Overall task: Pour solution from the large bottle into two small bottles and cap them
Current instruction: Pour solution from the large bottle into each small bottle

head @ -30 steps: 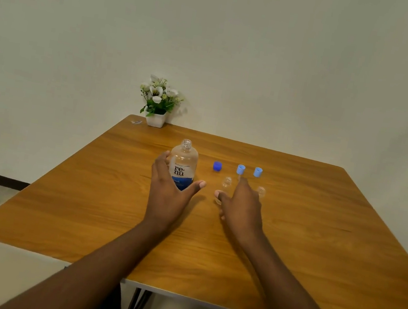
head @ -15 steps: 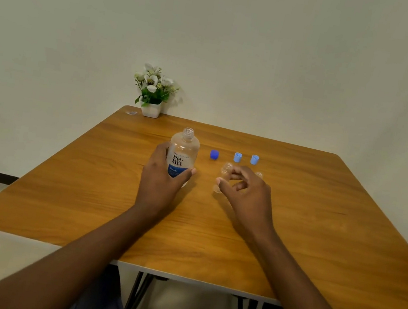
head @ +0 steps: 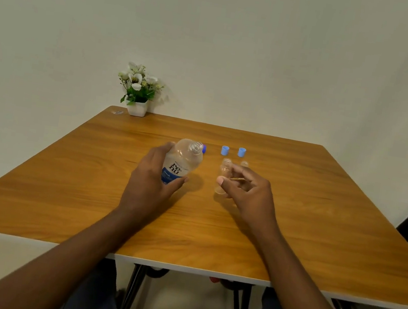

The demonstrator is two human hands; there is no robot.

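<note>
Our left hand (head: 153, 178) grip clamps the large bottle (head: 183, 160), neck tipped right toward the small bottle (head: 223, 174) pinched in our right hand (head: 248, 190), above the worktop (head: 319, 224).

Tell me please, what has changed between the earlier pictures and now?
The left hand closed around the large bottle, lifted it and tilted its open neck toward the right. The right hand took hold of one small bottle. The two light blue caps, the second small bottle and the flower pot stayed put.
</note>
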